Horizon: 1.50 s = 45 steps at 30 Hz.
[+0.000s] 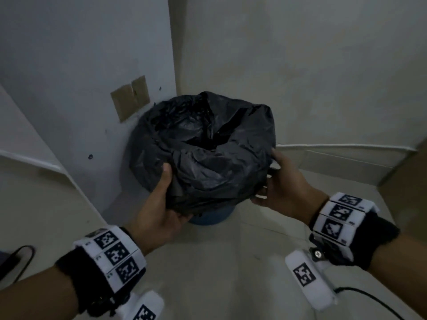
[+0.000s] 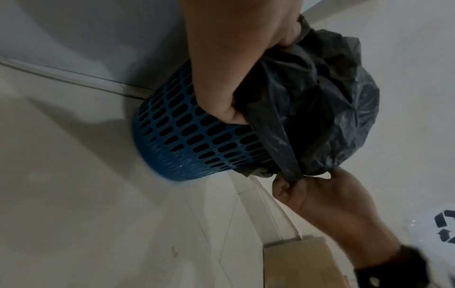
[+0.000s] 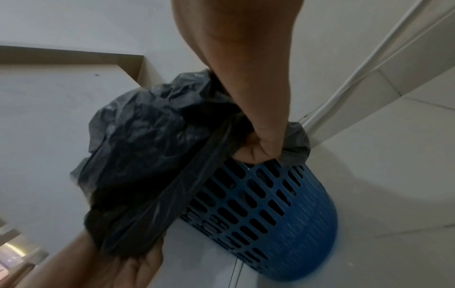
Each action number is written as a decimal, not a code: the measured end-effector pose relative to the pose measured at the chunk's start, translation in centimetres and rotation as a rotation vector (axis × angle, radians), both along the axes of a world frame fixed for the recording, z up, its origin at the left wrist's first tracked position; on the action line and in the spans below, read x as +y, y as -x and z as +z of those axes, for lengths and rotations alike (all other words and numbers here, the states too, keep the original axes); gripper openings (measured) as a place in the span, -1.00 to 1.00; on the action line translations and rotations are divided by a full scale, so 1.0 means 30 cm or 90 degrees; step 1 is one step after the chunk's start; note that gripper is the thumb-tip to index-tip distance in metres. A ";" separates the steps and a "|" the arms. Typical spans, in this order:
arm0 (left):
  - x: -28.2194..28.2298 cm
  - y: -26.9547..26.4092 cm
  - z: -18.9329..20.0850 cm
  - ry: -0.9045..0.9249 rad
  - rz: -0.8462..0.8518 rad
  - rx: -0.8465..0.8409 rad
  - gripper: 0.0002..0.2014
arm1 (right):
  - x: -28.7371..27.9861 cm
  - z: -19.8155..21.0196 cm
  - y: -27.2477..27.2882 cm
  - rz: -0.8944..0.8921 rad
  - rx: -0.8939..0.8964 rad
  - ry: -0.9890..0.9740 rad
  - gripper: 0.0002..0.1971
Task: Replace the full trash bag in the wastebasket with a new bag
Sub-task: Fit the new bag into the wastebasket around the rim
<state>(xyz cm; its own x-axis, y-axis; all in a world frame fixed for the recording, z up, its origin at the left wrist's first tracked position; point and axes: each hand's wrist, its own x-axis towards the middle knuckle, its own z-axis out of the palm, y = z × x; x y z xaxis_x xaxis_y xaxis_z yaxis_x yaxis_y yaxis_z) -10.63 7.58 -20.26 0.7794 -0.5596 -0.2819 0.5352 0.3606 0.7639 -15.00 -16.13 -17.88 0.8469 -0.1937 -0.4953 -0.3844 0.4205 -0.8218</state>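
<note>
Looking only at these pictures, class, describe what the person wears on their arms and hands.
Both hands are bare. The left wrist and right wrist each carry a black strap with a white band of square black-and-white code markers. A white camera pod with its own marker hangs below the right wrist, trailing a black cable.

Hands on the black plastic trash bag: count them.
2. The left hand grips the black plastic trash bag at its near-left edge; the right hand grips its right edge.

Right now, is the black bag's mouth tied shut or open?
Open: the black plastic trash bag gapes untied atop the blue slotted wastebasket; left hand and right hand grip its folded-over edge.
</note>
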 end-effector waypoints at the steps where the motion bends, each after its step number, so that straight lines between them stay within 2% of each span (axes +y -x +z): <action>1: 0.003 0.000 -0.008 0.005 -0.009 -0.031 -0.36 | 0.005 -0.013 0.009 0.006 -0.024 0.006 -0.50; 4: 0.010 -0.010 -0.040 -0.044 -0.027 -0.133 -0.27 | 0.044 -0.077 0.043 0.032 -0.078 0.089 -0.44; 6: 0.008 -0.011 -0.079 -0.121 -0.024 -0.206 -0.10 | 0.070 -0.126 0.052 0.045 -0.121 0.172 -0.17; 7: 0.009 -0.010 -0.103 -0.170 -0.019 -0.252 -0.06 | 0.073 -0.154 0.052 0.045 -0.138 0.211 -0.03; 8: 0.011 -0.012 -0.125 -0.224 -0.014 -0.304 -0.08 | 0.077 -0.178 0.050 0.048 -0.157 0.258 0.03; 10: 0.015 -0.015 -0.142 -0.312 -0.039 -0.405 -0.14 | 0.085 -0.211 0.046 0.073 -0.217 0.357 -0.14; 12: 0.006 -0.025 -0.149 -0.367 -0.085 -0.446 -0.21 | 0.097 -0.240 0.036 0.098 -0.243 0.414 -0.25; 16: -0.026 -0.047 -0.210 -0.462 -0.037 -0.382 -0.55 | 0.062 -0.347 -0.018 0.119 -0.208 0.466 -0.21; 19: -0.038 -0.057 -0.267 -0.529 -0.057 -0.296 -0.62 | 0.049 -0.427 -0.056 0.097 -0.116 0.396 0.00; 22: -0.030 -0.078 -0.322 -0.506 -0.078 -0.177 -0.51 | 0.073 -0.472 -0.089 0.097 0.033 0.324 0.25; 23: -0.028 -0.086 -0.337 -0.496 -0.068 -0.138 -0.43 | 0.083 -0.480 -0.098 0.096 0.086 0.293 0.18; 25: -0.015 -0.099 -0.369 -0.517 -0.067 -0.058 -0.26 | 0.095 -0.500 -0.119 0.083 0.154 0.237 -0.12; 26: -0.012 -0.103 -0.381 -0.533 -0.077 -0.018 -0.21 | 0.089 -0.501 -0.123 0.081 0.176 0.233 -0.20; 29: -0.013 -0.095 -0.401 -0.567 -0.105 0.094 -0.14 | 0.063 -0.516 -0.112 0.116 0.238 0.254 -0.25; 30: -0.015 -0.089 -0.410 -0.594 -0.118 0.076 -0.17 | 0.054 -0.522 -0.101 0.132 0.253 0.257 -0.27; 33: -0.019 -0.060 -0.410 -0.708 -0.177 -0.140 -0.32 | 0.037 -0.532 -0.072 0.105 0.262 0.234 -0.30; 35: -0.014 -0.042 -0.409 -0.743 -0.170 -0.251 -0.29 | 0.033 -0.538 -0.066 0.046 0.248 0.224 -0.28; 37: -0.013 -0.026 -0.402 -0.757 -0.135 -0.304 -0.28 | 0.023 -0.545 -0.068 -0.014 0.223 0.231 -0.24; 40: -0.026 0.002 -0.366 -0.769 -0.074 -0.429 -0.49 | 0.007 -0.510 -0.074 -0.115 0.124 0.383 -0.26; 42: -0.036 0.024 -0.331 -0.749 -0.035 -0.543 -0.66 | 0.007 -0.437 -0.086 -0.191 -0.006 0.443 -0.43; 45: -0.050 0.048 -0.278 -0.668 0.031 -0.731 -0.80 | 0.020 -0.284 -0.117 -0.270 -0.152 0.384 -0.57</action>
